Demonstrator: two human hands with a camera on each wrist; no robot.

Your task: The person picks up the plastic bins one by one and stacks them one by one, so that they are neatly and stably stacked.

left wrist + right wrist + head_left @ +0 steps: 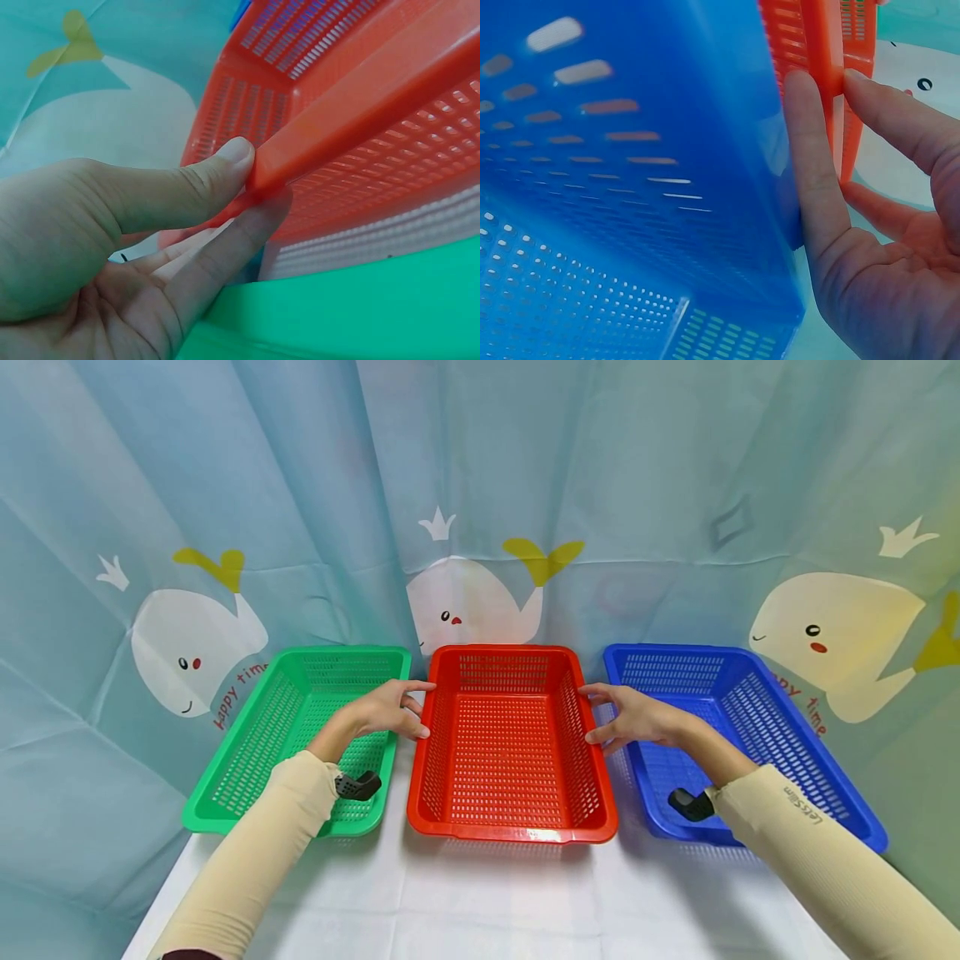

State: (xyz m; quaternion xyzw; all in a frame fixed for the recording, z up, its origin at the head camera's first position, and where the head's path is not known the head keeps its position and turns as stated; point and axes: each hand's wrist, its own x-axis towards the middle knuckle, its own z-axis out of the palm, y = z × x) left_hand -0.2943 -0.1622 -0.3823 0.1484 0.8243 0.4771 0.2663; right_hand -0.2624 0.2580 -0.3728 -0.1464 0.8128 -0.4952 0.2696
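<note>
Across a white cloth [480, 910], a person in beige sleeves [251, 852] grips a red basket [506, 760] at the center of the row, the left hand [386, 708] pinching its left rim and the right hand [637, 717] its right. A green basket [296, 727] sits to the left, a blue basket [772, 735] to the right. Behind hangs a pale-blue curtain [480, 460] printed with crowned white whales [480, 602].

Three baskets [513, 833] on white table [495, 902]
</note>
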